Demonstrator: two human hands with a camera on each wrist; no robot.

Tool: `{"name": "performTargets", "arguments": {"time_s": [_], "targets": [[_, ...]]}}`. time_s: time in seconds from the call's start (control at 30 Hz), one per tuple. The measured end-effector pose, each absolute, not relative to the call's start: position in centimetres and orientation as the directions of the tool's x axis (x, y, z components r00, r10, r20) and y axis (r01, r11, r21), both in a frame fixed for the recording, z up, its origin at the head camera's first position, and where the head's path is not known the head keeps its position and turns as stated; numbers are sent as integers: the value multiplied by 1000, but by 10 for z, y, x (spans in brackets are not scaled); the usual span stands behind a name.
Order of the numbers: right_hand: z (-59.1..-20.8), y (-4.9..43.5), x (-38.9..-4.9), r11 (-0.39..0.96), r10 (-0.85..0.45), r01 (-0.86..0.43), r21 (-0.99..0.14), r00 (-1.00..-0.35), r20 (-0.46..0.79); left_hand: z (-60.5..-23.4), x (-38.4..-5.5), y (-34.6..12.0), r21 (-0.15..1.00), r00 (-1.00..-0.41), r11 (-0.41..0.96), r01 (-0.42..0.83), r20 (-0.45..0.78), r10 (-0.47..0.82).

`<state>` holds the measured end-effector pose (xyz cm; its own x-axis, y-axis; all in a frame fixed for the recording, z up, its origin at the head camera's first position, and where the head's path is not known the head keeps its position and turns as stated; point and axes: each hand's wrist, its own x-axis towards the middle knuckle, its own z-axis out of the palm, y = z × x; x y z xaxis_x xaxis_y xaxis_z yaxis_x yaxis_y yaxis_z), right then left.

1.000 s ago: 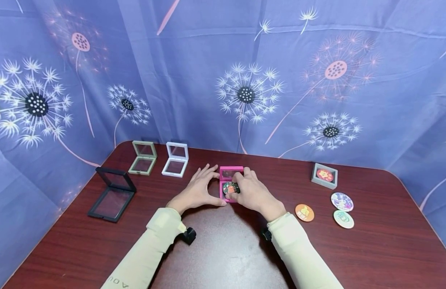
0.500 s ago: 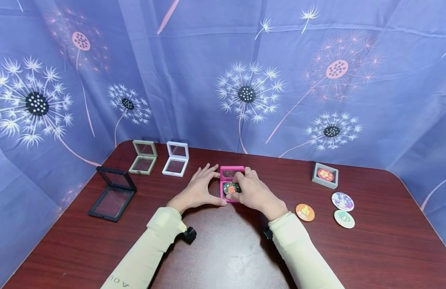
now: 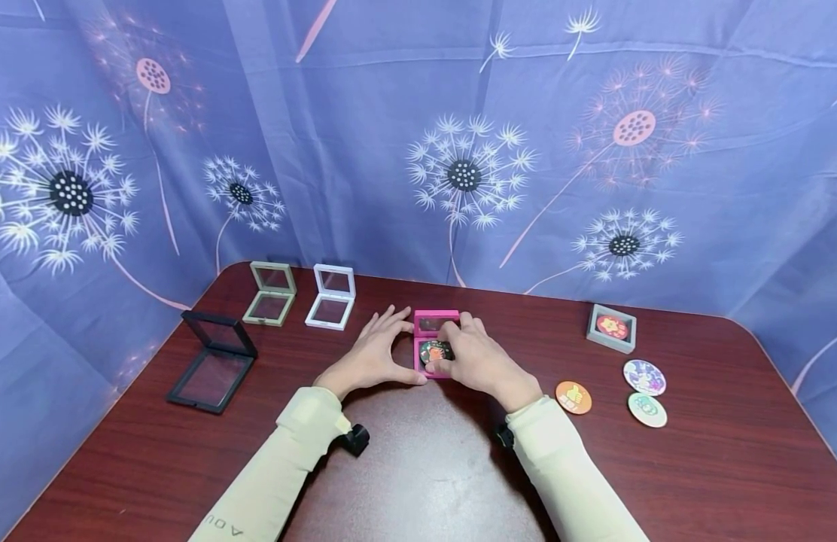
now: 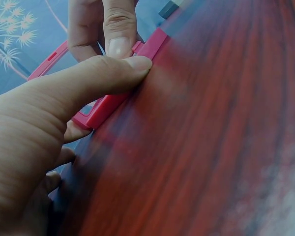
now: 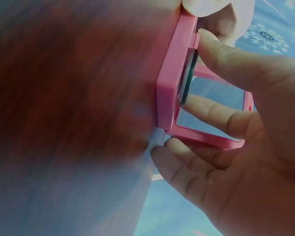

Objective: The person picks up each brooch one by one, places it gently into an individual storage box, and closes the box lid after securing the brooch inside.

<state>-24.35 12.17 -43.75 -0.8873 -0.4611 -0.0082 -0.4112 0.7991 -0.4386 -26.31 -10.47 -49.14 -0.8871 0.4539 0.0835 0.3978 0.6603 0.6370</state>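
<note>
Standing opened on the table is a small pink display case (image 3: pixel 436 313), its clear-windowed lid raised at the back. My left hand (image 3: pixel 372 357) grips the case, thumb on the front edge and forefinger along its left side. Over the case's base, my right hand (image 3: pixel 488 367) pinches a round dark badge (image 3: pixel 431 351) with an orange figure on it. The right wrist view shows the badge edge-on (image 5: pixel 189 76) between thumb and forefinger, close against the base, while the other fingers lie beside and behind the lid. The right hand covers the badge's right part.
At the left stand opened black (image 3: pixel 211 376), green (image 3: pixel 269 307) and white (image 3: pixel 330 310) cases. To the right are a grey case (image 3: pixel 611 342) with a red badge inside, and orange (image 3: pixel 573 397), purple (image 3: pixel 644 377) and mint (image 3: pixel 647 409) badges. A blue curtain (image 3: pixel 364 135) hangs behind the table.
</note>
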Motion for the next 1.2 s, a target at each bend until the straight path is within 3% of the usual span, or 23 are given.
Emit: {"name": "performTargets", "arguments": {"time_s": [0.33,0.6,0.73,0.93,1.2], "targets": [[-436,124,-246,791,-477,-421,-443,-879,-17,-487,-261,-104,643,-888,657,394,83,451],[-427,140,-254,722,-455,-404,-561,-889,55,-486,-260,-105,652,-888,647,395,91,451],[-426,146,-257,696,-371,-340,-633,-925,88,-486,-260,-105,654,-888,646,394,90,450],[-437,143,-261,597,-255,-165,-785,-967,10,-487,-259,-106,654,-889,646,393,92,448],[-448,143,-262,441,-301,-69,-895,-951,-75,-489,-262,-104,649,-889,651,393,88,449]]}}
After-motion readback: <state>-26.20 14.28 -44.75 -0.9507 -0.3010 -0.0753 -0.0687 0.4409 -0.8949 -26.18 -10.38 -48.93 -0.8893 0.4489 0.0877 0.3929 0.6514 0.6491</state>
